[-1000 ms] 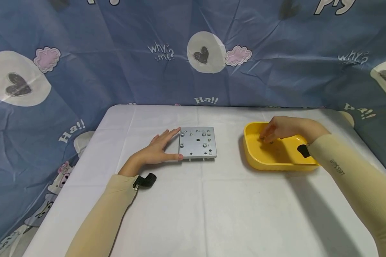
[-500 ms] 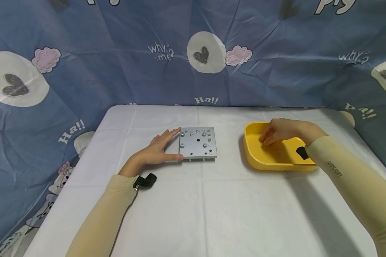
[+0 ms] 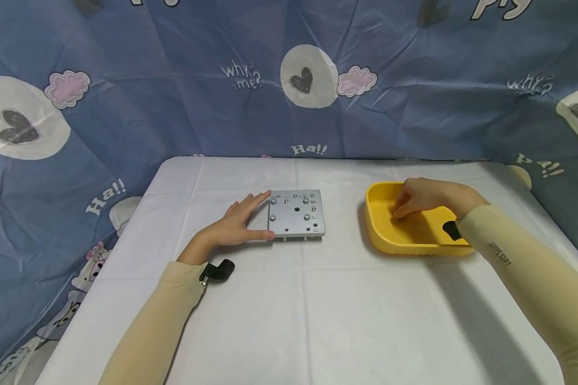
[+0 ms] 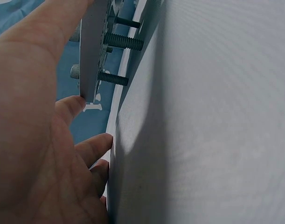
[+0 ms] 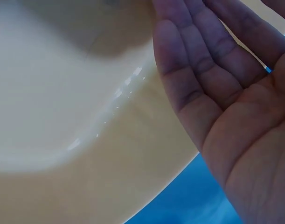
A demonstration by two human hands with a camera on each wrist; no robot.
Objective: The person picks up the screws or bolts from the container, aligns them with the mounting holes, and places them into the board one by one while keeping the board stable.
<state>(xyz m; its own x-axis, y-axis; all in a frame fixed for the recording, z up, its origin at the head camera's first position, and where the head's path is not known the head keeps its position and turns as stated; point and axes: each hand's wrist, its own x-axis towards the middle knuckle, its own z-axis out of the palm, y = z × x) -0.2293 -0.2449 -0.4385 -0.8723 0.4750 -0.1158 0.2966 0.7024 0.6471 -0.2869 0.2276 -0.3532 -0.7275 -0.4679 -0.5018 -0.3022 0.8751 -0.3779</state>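
Note:
A flat silver metal plate (image 3: 296,214) with several holes and socket-head screws is raised on threaded bolts (image 4: 126,42) that show beneath it in the left wrist view. My left hand (image 3: 231,227) lies along its left side, thumb on the near corner and index finger touching the far corner; these fingers are fairly straight. On the right, my right hand (image 3: 424,195) reaches down into a yellow plastic bin (image 3: 414,249), fingers bent toward its floor. The right wrist view shows the palm (image 5: 259,126) and bent fingers, but the fingertips and anything between them are out of sight.
A white cloth (image 3: 303,310) covers the table. Behind it hangs a blue printed curtain (image 3: 197,80). A stretch of white cloth separates the plate from the bin. A black wrist camera (image 3: 219,270) sits at my left sleeve.
My right hand has dipped slightly inside the yellow bin, and its forearm has shifted a little left. Small dark bits seen by its fingers earlier no longer show. The left hand and plate keep still.

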